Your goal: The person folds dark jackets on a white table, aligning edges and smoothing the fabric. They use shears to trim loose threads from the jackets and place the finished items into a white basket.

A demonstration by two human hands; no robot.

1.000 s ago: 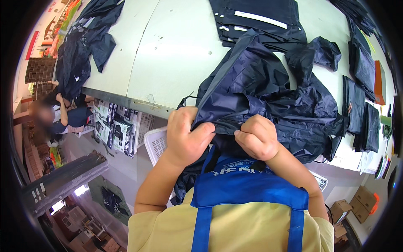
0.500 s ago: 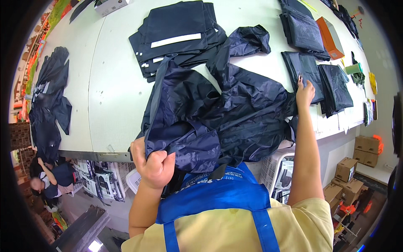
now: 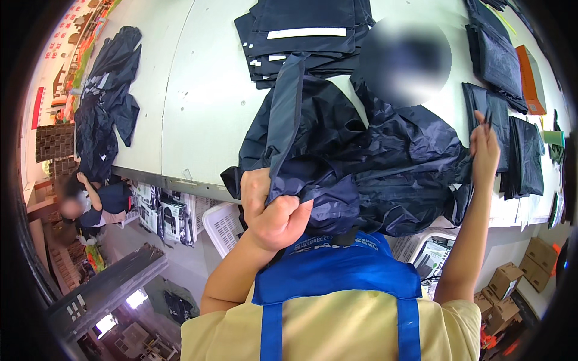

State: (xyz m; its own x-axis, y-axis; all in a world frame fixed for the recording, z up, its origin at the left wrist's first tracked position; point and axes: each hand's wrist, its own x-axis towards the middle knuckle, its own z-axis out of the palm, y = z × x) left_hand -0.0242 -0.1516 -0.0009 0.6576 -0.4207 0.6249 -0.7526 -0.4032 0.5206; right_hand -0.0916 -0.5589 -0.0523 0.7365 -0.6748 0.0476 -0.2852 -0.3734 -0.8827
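Observation:
A dark navy, shiny garment (image 3: 403, 174) lies crumpled over the table's front edge. My left hand (image 3: 274, 213) is closed on its near left edge, where a long flat band of the fabric stands up above the fist. At the right, my right hand (image 3: 485, 150) is closed round a small, slim dark tool (image 3: 489, 115), whose exact kind is hard to make out. That hand is beside the garment's right end and in front of a folded dark garment (image 3: 475, 99). A round blur hides part of the fabric at the top.
A pile of flat dark pieces (image 3: 307, 39) lies behind the garment. Folded garments (image 3: 524, 159), an orange box (image 3: 530, 78) and a green spool (image 3: 554, 138) are at the right. More dark garments (image 3: 99, 120) lie far left, near a seated person (image 3: 99, 204). White baskets (image 3: 223, 225) stand under the table.
The whole view has shifted, so the table's things appear farther right. The garment's band at my left hand stands more upright. My right hand keeps the small tool and stays by the folded garments.

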